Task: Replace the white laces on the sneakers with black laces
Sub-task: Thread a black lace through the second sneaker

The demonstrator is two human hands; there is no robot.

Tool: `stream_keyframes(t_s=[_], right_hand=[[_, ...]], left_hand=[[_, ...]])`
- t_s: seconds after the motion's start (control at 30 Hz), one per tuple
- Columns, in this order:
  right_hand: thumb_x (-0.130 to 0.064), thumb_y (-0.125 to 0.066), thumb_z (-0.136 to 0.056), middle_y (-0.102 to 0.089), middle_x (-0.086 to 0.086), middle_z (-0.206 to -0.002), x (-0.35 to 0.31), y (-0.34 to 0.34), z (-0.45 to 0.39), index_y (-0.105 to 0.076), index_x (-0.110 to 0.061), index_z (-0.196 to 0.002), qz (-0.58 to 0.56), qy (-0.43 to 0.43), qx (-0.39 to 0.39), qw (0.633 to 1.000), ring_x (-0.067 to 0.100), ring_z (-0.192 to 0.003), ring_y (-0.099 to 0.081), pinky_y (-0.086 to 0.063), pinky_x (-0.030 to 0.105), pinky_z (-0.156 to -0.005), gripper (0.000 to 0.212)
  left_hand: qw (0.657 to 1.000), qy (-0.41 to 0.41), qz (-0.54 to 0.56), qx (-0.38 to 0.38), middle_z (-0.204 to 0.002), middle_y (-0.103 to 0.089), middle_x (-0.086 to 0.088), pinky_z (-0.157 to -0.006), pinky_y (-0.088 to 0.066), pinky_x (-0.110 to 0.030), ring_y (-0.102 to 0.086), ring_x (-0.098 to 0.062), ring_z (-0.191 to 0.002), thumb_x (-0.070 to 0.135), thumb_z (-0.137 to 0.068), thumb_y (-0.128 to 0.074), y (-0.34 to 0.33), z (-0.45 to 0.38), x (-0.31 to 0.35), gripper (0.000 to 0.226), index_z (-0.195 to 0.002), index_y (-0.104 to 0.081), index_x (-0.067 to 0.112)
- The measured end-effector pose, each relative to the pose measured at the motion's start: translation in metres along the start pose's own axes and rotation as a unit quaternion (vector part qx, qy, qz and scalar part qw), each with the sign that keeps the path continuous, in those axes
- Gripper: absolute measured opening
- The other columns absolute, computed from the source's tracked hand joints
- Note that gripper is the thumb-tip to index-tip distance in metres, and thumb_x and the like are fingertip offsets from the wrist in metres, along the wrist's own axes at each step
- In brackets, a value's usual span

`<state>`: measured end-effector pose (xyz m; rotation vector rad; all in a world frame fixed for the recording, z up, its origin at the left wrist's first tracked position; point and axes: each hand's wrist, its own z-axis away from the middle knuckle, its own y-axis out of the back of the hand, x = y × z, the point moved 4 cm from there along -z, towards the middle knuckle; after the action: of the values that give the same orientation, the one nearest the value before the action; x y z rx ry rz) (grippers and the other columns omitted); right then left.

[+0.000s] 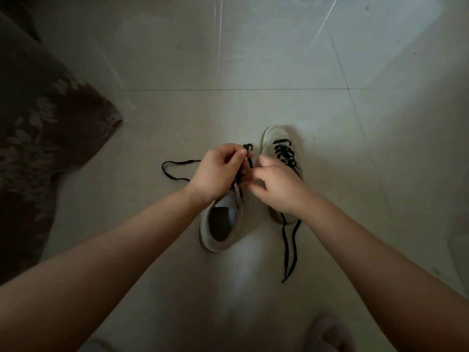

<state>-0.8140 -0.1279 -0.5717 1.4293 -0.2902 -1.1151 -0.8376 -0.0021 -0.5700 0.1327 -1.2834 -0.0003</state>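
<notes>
lacing of second sneaker [221,226], left hand [217,171] and right hand [275,185] both pinching black lace [175,170].
risk: loose tail on floor [253,59] may snag or twist; an eyelet hidden under the hands could be skipped.

Your left hand [218,171] and right hand [276,185] cover the front half of the left sneaker [219,226], so you cannot see its eyelets, how far the black lace [177,170] is threaded, or whether your right fingertips pinch anything. Your right wrist hides the heel of the right sneaker [278,146], and where its loose lace ends [289,250] leave the shoe cannot be told. The patterned fabric [43,138] is cut off by the left edge, a pale object [459,252] by the right edge, and a blurred foot [330,334] by the bottom edge.
</notes>
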Motion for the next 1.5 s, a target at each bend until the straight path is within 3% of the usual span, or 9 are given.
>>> stream_keyframes(t_s=[0.2,0.37,0.47,0.57,0.67,0.87,1.03,1.37,1.5], right_hand=[[-0.028,-0.068,-0.085,-0.063,-0.010,-0.082,0.024,-0.020,0.010,-0.062,-0.021,-0.094,-0.280,-0.148,-0.002,0.949,0.006,-0.075,-0.060,-0.048,0.023,-0.071,0.013],[-0.011,-0.068,-0.086,-0.072,0.006,-0.078,0.016,-0.034,0.005,-0.067,-0.011,-0.089,-0.333,-0.147,-0.037,0.931,0.014,-0.069,-0.070,-0.056,0.024,-0.070,0.003],[0.003,-0.066,-0.084,-0.069,0.013,-0.082,0.028,-0.034,0.006,-0.065,-0.007,-0.085,-0.445,-0.208,-0.001,0.871,0.020,-0.070,-0.070,-0.059,0.029,-0.073,0.010],[0.007,-0.066,-0.082,-0.065,0.011,-0.075,0.034,-0.036,0.011,-0.059,-0.008,-0.080,-0.489,-0.234,0.012,0.841,0.014,-0.061,-0.068,-0.058,0.024,-0.063,0.017],[-0.005,-0.056,-0.093,-0.062,0.008,-0.075,0.036,-0.040,0.014,-0.045,-0.012,-0.086,-0.456,-0.246,0.017,0.855,0.012,-0.057,-0.067,-0.055,0.024,-0.052,0.014],[0.010,-0.058,-0.087,-0.065,0.015,-0.085,0.036,-0.047,0.020,-0.043,-0.011,-0.085,-0.550,-0.251,0.072,0.794,0.013,-0.065,-0.069,-0.055,0.022,-0.057,0.025],[0.005,-0.069,-0.079,-0.068,0.015,-0.086,0.035,-0.052,0.017,-0.054,-0.018,-0.077,-0.471,-0.256,0.103,0.838,0.028,-0.086,-0.068,-0.056,0.037,-0.082,0.027],[-0.006,-0.072,-0.078,-0.067,-0.002,-0.077,0.033,-0.057,0.017,-0.059,-0.017,-0.079,-0.337,-0.234,0.090,0.907,0.006,-0.070,-0.062,-0.047,0.017,-0.067,0.017],[-0.007,-0.068,-0.081,-0.064,-0.005,-0.073,0.028,-0.043,0.018,-0.056,-0.018,-0.080,-0.295,-0.198,0.154,0.922,0.006,-0.069,-0.061,-0.044,0.012,-0.065,0.017]], left_hand=[[0.987,0.109,0.113,-0.039,-0.116,-0.062,-0.020,-0.088,-0.051,-0.033,-0.063,-0.023,-0.102,0.014,-0.099,-0.044,-0.001,0.013,-0.029,0.024,-0.121,-0.053,0.006],[0.957,0.136,0.251,-0.043,-0.105,-0.065,-0.015,-0.090,-0.053,-0.034,-0.065,-0.026,-0.099,0.007,-0.101,-0.037,-0.003,0.009,-0.021,0.024,-0.124,-0.046,0.005],[0.996,0.069,-0.036,0.040,-0.082,-0.067,-0.007,-0.070,-0.052,-0.024,-0.066,-0.022,-0.079,0.012,-0.097,-0.048,0.010,0.005,-0.019,0.015,-0.106,-0.060,0.009],[0.932,0.019,-0.357,0.063,-0.067,-0.059,0.001,-0.058,-0.040,-0.027,-0.060,-0.021,-0.069,0.023,-0.089,-0.060,0.019,0.014,-0.030,0.011,-0.086,-0.068,0.016],[0.906,-0.007,-0.424,0.011,-0.084,-0.056,0.002,-0.068,-0.044,-0.027,-0.058,-0.020,-0.088,0.025,-0.086,-0.060,0.010,0.027,-0.041,0.013,-0.091,-0.071,0.022],[0.881,-0.019,-0.473,-0.006,-0.100,-0.057,-0.003,-0.076,-0.041,-0.027,-0.049,-0.022,-0.105,0.024,-0.084,-0.063,0.003,0.027,-0.050,0.020,-0.102,-0.072,0.024],[0.888,0.005,-0.461,-0.001,-0.099,-0.056,-0.007,-0.078,-0.038,-0.029,-0.048,-0.025,-0.103,0.028,-0.086,-0.062,-0.002,0.022,-0.053,0.026,-0.110,-0.070,0.024],[0.905,0.004,-0.425,0.018,-0.095,-0.057,-0.010,-0.072,-0.035,-0.028,-0.051,-0.027,-0.100,0.025,-0.088,-0.061,-0.003,0.018,-0.057,0.022,-0.106,-0.073,0.021],[0.908,-0.016,-0.418,0.019,-0.089,-0.056,-0.006,-0.069,-0.034,-0.026,-0.052,-0.024,-0.097,0.028,-0.088,-0.062,-0.003,0.016,-0.056,0.020,-0.103,-0.074,0.022]])
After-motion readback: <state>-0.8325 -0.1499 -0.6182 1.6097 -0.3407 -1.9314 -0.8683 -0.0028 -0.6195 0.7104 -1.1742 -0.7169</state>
